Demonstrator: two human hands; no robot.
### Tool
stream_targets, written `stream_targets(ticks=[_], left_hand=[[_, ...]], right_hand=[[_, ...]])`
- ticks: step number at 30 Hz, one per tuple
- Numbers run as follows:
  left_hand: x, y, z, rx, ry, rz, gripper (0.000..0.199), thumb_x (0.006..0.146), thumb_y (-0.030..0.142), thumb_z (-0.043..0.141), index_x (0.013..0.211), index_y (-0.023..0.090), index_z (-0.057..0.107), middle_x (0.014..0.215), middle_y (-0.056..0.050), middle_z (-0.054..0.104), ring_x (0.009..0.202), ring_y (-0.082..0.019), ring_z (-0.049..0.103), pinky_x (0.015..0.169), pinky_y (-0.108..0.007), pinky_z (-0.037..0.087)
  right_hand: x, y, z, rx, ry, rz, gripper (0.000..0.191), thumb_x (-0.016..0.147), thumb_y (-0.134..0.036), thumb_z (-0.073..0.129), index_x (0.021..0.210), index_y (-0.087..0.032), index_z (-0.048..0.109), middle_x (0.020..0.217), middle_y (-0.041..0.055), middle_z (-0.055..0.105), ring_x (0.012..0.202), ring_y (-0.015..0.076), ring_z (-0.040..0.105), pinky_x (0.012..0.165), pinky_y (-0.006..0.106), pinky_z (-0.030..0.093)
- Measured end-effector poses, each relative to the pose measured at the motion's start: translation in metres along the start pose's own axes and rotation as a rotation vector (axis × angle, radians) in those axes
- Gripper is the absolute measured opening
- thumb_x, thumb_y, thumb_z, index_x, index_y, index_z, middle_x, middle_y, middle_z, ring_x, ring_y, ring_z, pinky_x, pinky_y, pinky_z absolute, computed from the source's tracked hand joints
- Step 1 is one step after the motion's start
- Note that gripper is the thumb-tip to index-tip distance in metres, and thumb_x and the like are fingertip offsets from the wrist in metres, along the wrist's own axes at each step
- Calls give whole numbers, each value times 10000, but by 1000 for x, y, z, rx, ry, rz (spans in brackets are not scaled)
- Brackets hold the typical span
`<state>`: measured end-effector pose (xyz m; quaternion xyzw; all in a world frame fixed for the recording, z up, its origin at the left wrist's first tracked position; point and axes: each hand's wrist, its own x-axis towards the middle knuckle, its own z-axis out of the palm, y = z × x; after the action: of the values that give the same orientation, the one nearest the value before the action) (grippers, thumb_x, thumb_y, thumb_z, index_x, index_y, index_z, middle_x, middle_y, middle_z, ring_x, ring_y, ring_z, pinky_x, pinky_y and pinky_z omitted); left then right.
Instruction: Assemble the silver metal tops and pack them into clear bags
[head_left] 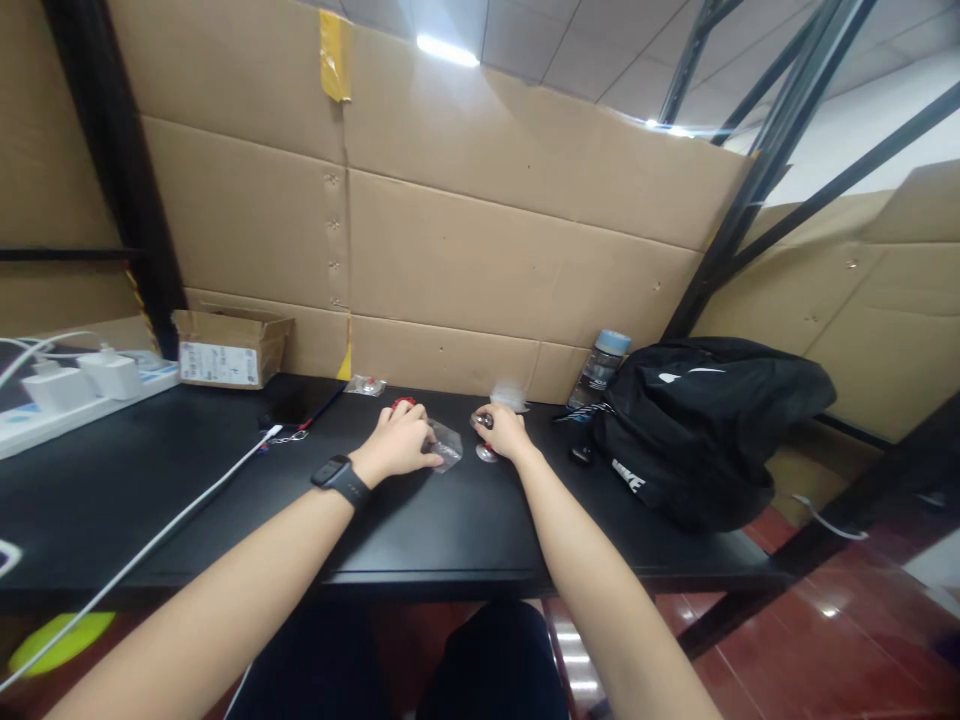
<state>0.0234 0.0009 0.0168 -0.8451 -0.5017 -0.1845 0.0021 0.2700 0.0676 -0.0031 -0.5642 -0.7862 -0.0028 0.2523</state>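
My left hand [399,440], with a black watch on its wrist, is closed on the edge of a clear plastic bag [447,447] low over the black table. Just behind its knuckles shows a small red item [403,402], partly hidden by the hand. My right hand [506,432] pinches a small dark shiny piece [482,420], too small to name. Right below those fingers lies a small clear disc with red on it [487,453], perhaps a suction cup. Behind the right hand is a crumpled clear plastic wrapper [510,398].
A clear packet [366,385] lies against the cardboard wall. To the left are a small cardboard box [225,350], a power strip [150,385], a phone [296,405] and a white cable [195,505]. A black backpack [697,430] and a blue-capped bottle [598,370] stand right.
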Motion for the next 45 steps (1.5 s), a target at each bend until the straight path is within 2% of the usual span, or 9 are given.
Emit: stream_targets(ticks=[4, 7, 11, 15, 18, 25, 34, 39, 45], left_hand=[[3, 26, 14, 42, 164, -87, 496, 927, 604, 491, 883, 229, 812, 1060, -167, 637, 1105, -359, 488, 960, -505, 362], [6, 23, 11, -17, 145, -181, 502, 942, 606, 440, 1005, 265, 803, 1062, -166, 672, 1097, -375, 525, 919, -508, 388], [7, -21, -10, -168, -70, -153, 322, 894, 539, 536, 997, 359, 782, 941, -47, 740, 984, -304, 636, 912, -463, 409], [4, -75, -19, -94, 94, -325, 239, 810, 334, 623, 1015, 322, 746, 989, -25, 737, 1010, -283, 645, 900, -423, 431], [3, -92, -10, -51, 125, -367, 272, 802, 319, 644, 1061, 319, 726, 1059, -46, 721, 1070, -294, 613, 905, -429, 440], [9, -76, 11, 98, 99, -269, 297, 902, 376, 566, 1149, 367, 729, 1261, -103, 622, 1239, -359, 481, 960, -484, 408], [8, -78, 10, 107, 81, -258, 207, 900, 374, 562, 989, 308, 737, 1217, -102, 626, 1199, -353, 487, 940, -486, 417], [9, -82, 11, 95, 76, -274, 242, 885, 376, 607, 1105, 339, 701, 1292, -97, 602, 1233, -363, 462, 948, -492, 414], [7, -78, 10, 63, 63, -267, 177, 900, 385, 599, 919, 296, 751, 1230, -100, 637, 1249, -367, 454, 931, -474, 415]], right_hand=[[10, 5, -4, 37, -33, 13, 222, 826, -324, 710, 1036, -276, 762, 1144, 39, 739, 1110, 247, 648, 917, 354, 458], [21, 8, -8, 124, -99, 29, 214, 759, -309, 772, 960, -238, 790, 1018, 49, 774, 969, 229, 702, 859, 316, 499], [27, 9, -7, 162, -112, 62, 199, 726, -313, 795, 908, -232, 800, 902, 37, 789, 886, 227, 724, 805, 305, 516], [22, 3, -6, 122, -81, 133, 208, 731, -361, 789, 922, -281, 794, 958, 11, 790, 989, 257, 710, 895, 367, 479], [17, 1, -6, 88, -70, 167, 211, 749, -400, 782, 940, -311, 792, 975, -3, 787, 1025, 255, 696, 951, 398, 434], [10, 8, -3, 120, -20, 172, 316, 762, -428, 784, 1067, -349, 764, 1003, -3, 782, 1043, 247, 689, 958, 409, 432], [11, 7, -5, 370, 125, 89, 334, 725, -336, 791, 1037, -221, 754, 1019, 52, 777, 938, 214, 705, 876, 342, 525], [9, -1, -12, 502, 190, 59, 376, 707, -324, 779, 1056, -194, 729, 1006, 64, 767, 879, 198, 693, 843, 337, 539], [8, -7, -13, 577, 194, 28, 400, 689, -314, 779, 1062, -189, 709, 1036, 68, 747, 838, 185, 691, 769, 308, 548]])
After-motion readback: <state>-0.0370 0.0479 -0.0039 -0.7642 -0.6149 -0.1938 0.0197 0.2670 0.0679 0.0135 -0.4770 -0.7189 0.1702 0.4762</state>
